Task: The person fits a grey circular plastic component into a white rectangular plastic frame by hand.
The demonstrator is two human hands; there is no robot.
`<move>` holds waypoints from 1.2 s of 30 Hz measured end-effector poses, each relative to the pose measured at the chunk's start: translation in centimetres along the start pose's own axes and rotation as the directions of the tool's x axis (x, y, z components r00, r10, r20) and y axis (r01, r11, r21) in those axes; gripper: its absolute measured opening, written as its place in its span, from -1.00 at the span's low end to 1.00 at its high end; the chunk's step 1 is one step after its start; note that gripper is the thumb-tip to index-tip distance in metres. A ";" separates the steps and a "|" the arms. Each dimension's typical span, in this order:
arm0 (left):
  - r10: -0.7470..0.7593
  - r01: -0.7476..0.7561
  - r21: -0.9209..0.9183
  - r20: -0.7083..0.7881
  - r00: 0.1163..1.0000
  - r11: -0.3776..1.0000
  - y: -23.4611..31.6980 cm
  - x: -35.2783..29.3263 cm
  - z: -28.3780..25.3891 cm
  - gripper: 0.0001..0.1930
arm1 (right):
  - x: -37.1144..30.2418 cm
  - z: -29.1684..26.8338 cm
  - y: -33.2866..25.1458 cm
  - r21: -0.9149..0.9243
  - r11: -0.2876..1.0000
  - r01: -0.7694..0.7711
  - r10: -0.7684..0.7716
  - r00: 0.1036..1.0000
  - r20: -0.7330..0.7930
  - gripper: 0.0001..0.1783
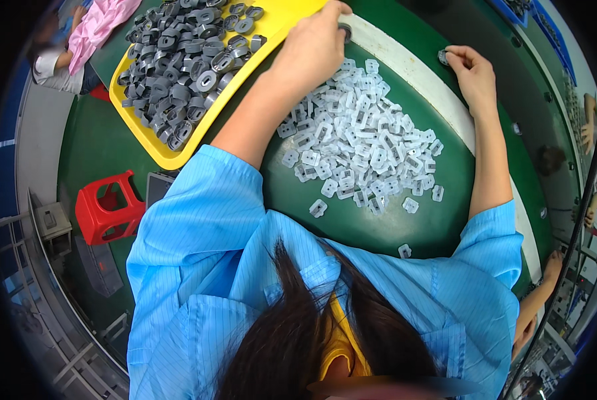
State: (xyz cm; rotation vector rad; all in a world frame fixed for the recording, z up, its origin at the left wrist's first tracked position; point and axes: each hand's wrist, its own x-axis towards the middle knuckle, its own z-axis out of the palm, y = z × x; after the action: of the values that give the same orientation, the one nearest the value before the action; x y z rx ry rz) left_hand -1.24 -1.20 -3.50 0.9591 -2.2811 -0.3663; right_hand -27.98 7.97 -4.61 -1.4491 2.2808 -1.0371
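Observation:
My left hand [312, 47] is curled closed beside the right edge of a yellow tray [168, 160]. A dark grey oval part [345, 32] shows at the side of its fingers. Out to the right, beyond a white strip [418, 73], my right hand [475, 77] has its thumb and forefinger pinched at a small grey part [443, 57] over the dark green belt [512, 150]. Between my arms lies a loose heap of translucent white plastic pieces [362, 133] on the green table [292, 193]. Many dark grey oval parts [178, 73] fill the tray.
Single parts [517, 129] sit spaced along the belt. A red stool [112, 207] stands at the left. Another person's hand and arm [542, 290] reach in at the lower right. A person with pink cloth [98, 30] is at the upper left. Blue bins [512, 10] line the far right.

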 end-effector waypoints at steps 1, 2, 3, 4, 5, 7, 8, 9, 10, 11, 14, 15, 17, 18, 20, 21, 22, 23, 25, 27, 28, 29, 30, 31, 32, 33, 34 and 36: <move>-0.055 0.055 -0.025 0.014 0.998 0.998 0.4 -0.1 0.2 -0.81 | -0.1 0.2 0.2 0.042 0.999 0.014 -0.011 0.998 -0.059 -0.73; -0.051 0.051 -0.028 0.007 0.999 0.998 0.3 0.0 0.6 -0.81 | -0.2 0.3 0.2 0.038 0.999 0.019 -0.017 0.998 -0.065 -0.73; -0.096 0.104 -0.203 0.050 0.994 0.974 -0.1 0.2 1.2 -0.82 | -0.3 0.4 0.0 -0.122 0.972 0.201 -0.221 0.957 -0.187 -0.76; -0.133 0.161 -0.365 0.101 0.986 0.917 -0.2 0.4 1.4 -0.82 | -0.4 0.6 -0.7 -0.294 0.890 0.350 -0.428 0.863 -0.270 -0.78; -0.169 0.252 -0.419 0.226 0.959 0.872 0.2 0.5 1.0 -0.81 | -1.3 0.5 -2.8 -0.188 0.920 0.343 -0.377 0.906 -0.193 -0.80; -0.186 0.303 -0.515 0.267 0.946 0.802 0.9 0.8 1.0 -0.79 | -2.5 1.3 -6.1 -0.020 0.940 0.340 -0.340 0.940 -0.011 -0.80; -0.193 0.352 -0.599 0.313 0.930 0.719 1.1 0.9 1.0 -0.77 | -3.2 1.9 -7.5 0.085 0.942 0.323 -0.330 0.940 0.082 -0.80; -0.195 0.369 -0.647 0.326 0.925 0.667 1.2 1.0 1.0 -0.73 | -3.6 2.4 -8.2 0.006 0.897 0.441 -0.438 0.890 0.125 -0.82; -0.192 0.367 -0.646 0.327 0.925 0.669 1.2 1.1 0.9 -0.73 | -3.8 3.1 -8.7 -0.066 0.832 0.552 -0.534 0.827 0.176 -0.83; -0.187 0.344 -0.667 0.298 0.936 0.661 1.2 1.0 0.7 -0.71 | -4.4 3.6 -9.2 -0.094 0.812 0.576 -0.554 0.811 0.187 -0.85; -0.137 0.274 -0.638 0.257 0.957 0.720 1.0 0.8 -0.1 -0.67 | -4.7 3.3 -9.3 -0.180 0.793 0.582 -0.538 0.808 0.240 -0.86; -0.085 0.221 -0.589 0.251 0.964 0.777 1.0 0.7 -0.3 -0.64 | -4.5 2.7 -9.5 -0.061 0.884 0.463 -0.431 0.859 0.276 -0.86; -0.063 0.154 -0.547 0.182 0.981 0.823 1.6 0.6 -0.4 -0.62 | -3.8 1.4 -9.6 0.132 0.975 0.180 -0.218 0.886 0.409 -0.83; -0.033 0.083 -0.498 0.109 0.993 0.863 1.8 0.4 -0.4 -0.61 | -3.0 1.4 -8.5 0.270 0.960 0.079 -0.197 0.874 0.444 -0.83; -0.059 0.080 -0.524 0.057 0.997 0.848 2.6 0.3 -0.2 -0.62 | -3.0 0.7 -9.0 0.614 0.780 -0.121 -0.158 0.912 0.380 -0.82; -0.092 0.079 -0.547 0.002 0.996 0.833 2.9 0.3 0.0 -0.63 | -2.5 0.9 -8.6 0.659 0.745 -0.105 -0.158 0.932 0.326 -0.82; -0.085 0.073 -0.547 0.004 0.996 0.834 3.1 0.2 0.1 -0.63 | -2.7 1.5 -8.6 0.661 0.744 -0.102 -0.155 0.935 0.319 -0.82; -0.072 0.061 -0.547 0.001 0.997 0.835 3.2 0.1 0.3 -0.65 | -3.0 2.3 -8.8 0.717 0.696 -0.027 -0.177 0.962 0.207 -0.82; -0.061 0.049 -0.545 -0.005 0.998 0.837 3.6 0.0 0.4 -0.66 | -3.2 3.0 -8.7 0.702 0.707 0.089 -0.202 0.976 0.080 -0.83; 0.001 -0.032 -0.460 -0.068 0.998 0.887 4.1 -0.1 0.3 -0.66 | -3.6 3.0 -8.9 0.633 0.765 0.118 -0.211 0.975 0.074 -0.83; -0.004 -0.030 -0.457 -0.073 0.997 0.889 4.2 -0.3 0.4 -0.66 | -3.8 3.0 -9.1 0.559 0.817 0.145 -0.220 0.973 0.069 -0.84; 0.025 -0.064 -0.433 -0.095 0.995 0.899 4.1 -0.4 0.5 -0.67 | -4.0 2.8 -9.3 0.574 0.814 0.087 -0.192 0.974 0.124 -0.84; 0.054 -0.097 -0.407 -0.116 0.992 0.908 4.1 -0.6 0.6 -0.67 | -4.0 2.7 -9.3 0.575 0.813 0.089 -0.197 0.972 0.128 -0.84; 0.042 -0.085 -0.395 -0.117 0.992 0.915 4.3 -0.7 0.6 -0.69 | -3.9 2.6 -9.2 0.593 0.804 0.044 -0.186 0.966 0.181 -0.82; 0.040 -0.084 -0.394 -0.119 0.992 0.915 4.2 -0.7 0.7 -0.69 | -3.8 2.5 -9.1 0.608 0.794 -0.003 -0.175 0.956 0.234 -0.80; 0.078 -0.136 -0.367 -0.170 0.982 0.920 4.0 -0.7 0.9 -0.70 | -3.6 2.7 -9.0 0.608 0.794 -0.003 -0.177 0.956 0.236 -0.80; 0.118 -0.187 -0.338 -0.216 0.969 0.922 4.0 -0.8 1.1 -0.71 | -3.6 2.9 -8.7 0.536 0.841 0.077 -0.189 0.969 0.157 -0.78; 0.134 -0.203 -0.334 -0.221 0.966 0.920 4.1 -0.8 1.1 -0.70 | -3.6 3.0 -8.6 0.453 0.879 0.146 -0.204 0.976 0.081 -0.76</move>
State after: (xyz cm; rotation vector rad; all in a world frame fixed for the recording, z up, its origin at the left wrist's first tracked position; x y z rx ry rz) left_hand -3.75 2.25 -2.74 0.5811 -2.0106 -0.5609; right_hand -18.76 7.58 -1.52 -1.4855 1.6950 -1.3677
